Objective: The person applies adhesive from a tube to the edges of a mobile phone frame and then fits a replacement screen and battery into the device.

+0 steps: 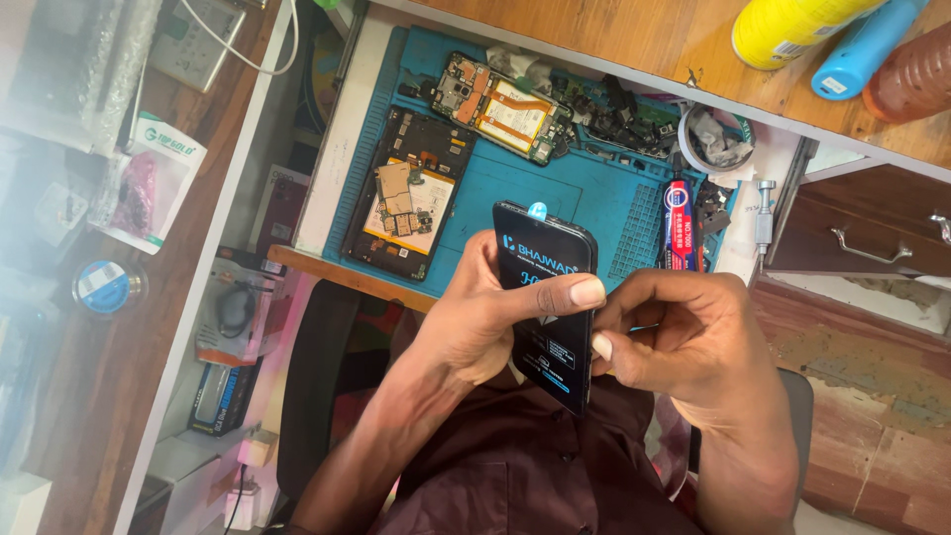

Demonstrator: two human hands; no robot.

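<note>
- Closest to the camera was a dark maroon shirt [515, 476], worn by the person who sat at the tabletop.
- Just above the shirt, both hands held up a black phone screen [548, 297] with a shiny film on it and a small blue tab at the top.
- Left hand [485, 317] wrapped round the left edge of the screen, with its thumb laid flat across the front.
- Right hand [684, 342] was curled up at the right edge, and its fingers [600, 346] pinched the side of the screen.
- Beyond the hands lay a blue work mat [555, 193] on a wooden tabletop [634, 40].
- On the mat sat an open phone [408, 193] with its gold and black insides showing, well apart from the screen.
- Another opened phone [500, 109] lay tilted near the top of the mat.
- A red glue tube [680, 226] lay on the right side of the mat, near the screen.
- A roll of tape [715, 139] full of little bits sat above the tube.
- Yellow, blue and brown bottles [842, 40] lay at the far corner of the tabletop.
- A brown drawer with a metal handle [867, 248] was on the right.
- Boxes and packets [158, 178] filled the shelves on the left.
</note>
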